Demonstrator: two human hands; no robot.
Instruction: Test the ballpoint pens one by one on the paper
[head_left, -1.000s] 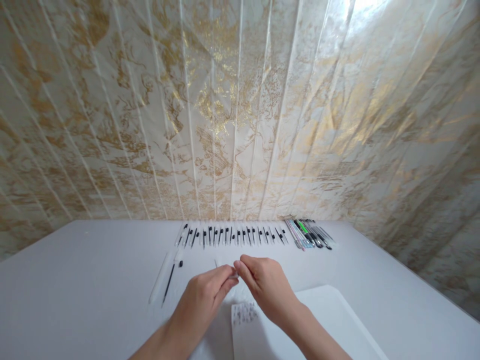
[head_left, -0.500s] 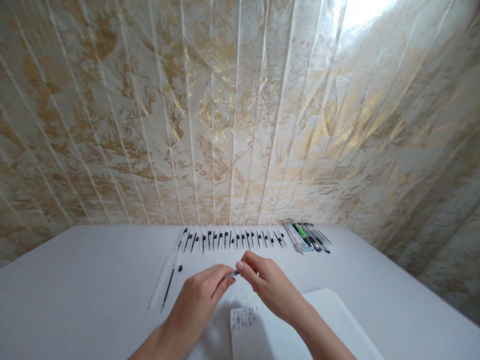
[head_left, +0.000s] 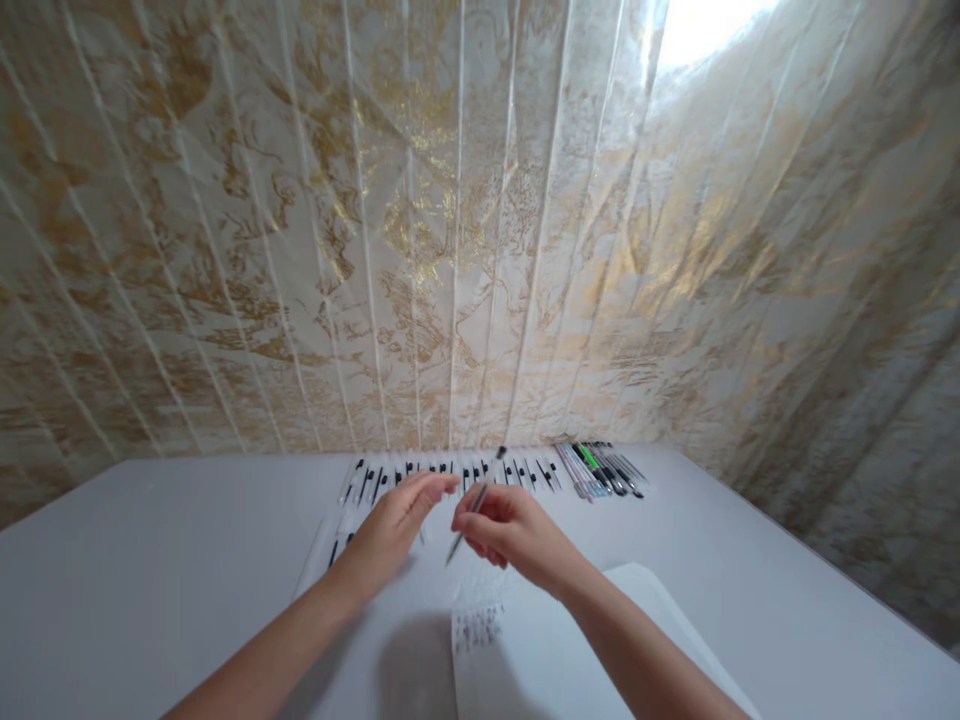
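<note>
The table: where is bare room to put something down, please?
Bare patches on the white table: left, between its left edge and the left arm; right, between the pens, the white tray and the table's right edge. Crowded: the back, with the row of pen parts, and the middle, with left hand, right hand and the written sheet.

Shows grey on the held pen [head_left: 479, 498], gold figures on the cream backdrop [head_left: 409, 250], black on pen parts [head_left: 367, 485] by the far edge of the white table [head_left: 187, 560].
</note>
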